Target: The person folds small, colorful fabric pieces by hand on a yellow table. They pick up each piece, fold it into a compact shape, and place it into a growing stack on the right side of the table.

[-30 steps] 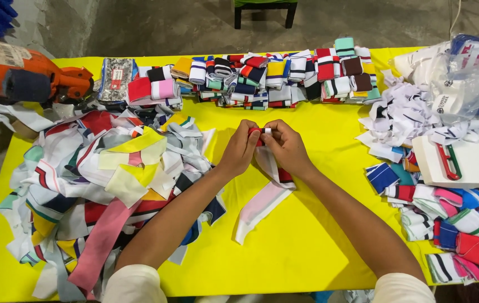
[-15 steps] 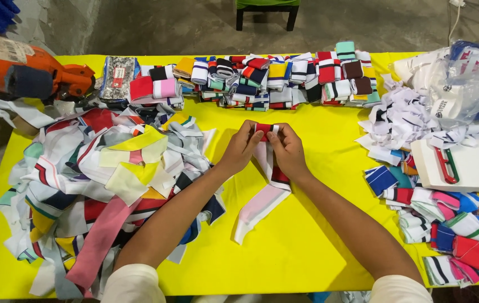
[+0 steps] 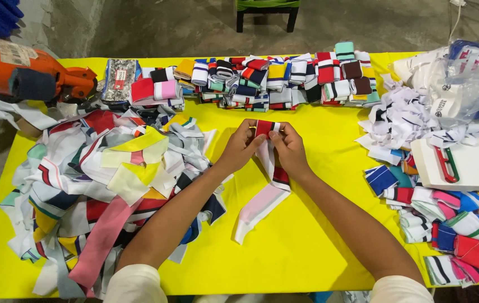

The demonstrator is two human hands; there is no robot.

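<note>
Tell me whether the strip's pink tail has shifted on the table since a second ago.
Yes. The pink tail has drawn slightly up the yellow table, toward the folded row, as both hands fold its top.

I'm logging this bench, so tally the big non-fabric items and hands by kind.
Orange power tool: 1
Clear plastic bag: 1
White board with red-handled clip: 1
Hands, left and right, holding a red, white and pink striped knit strip: 2
Total: 5

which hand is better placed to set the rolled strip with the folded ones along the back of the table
Probably the right hand. Both hands pinch the red-and-white strip at its rolled top, left hand beside it. The row of folded pieces lies straight ahead and extends further to the right, so the margin is small.
</note>
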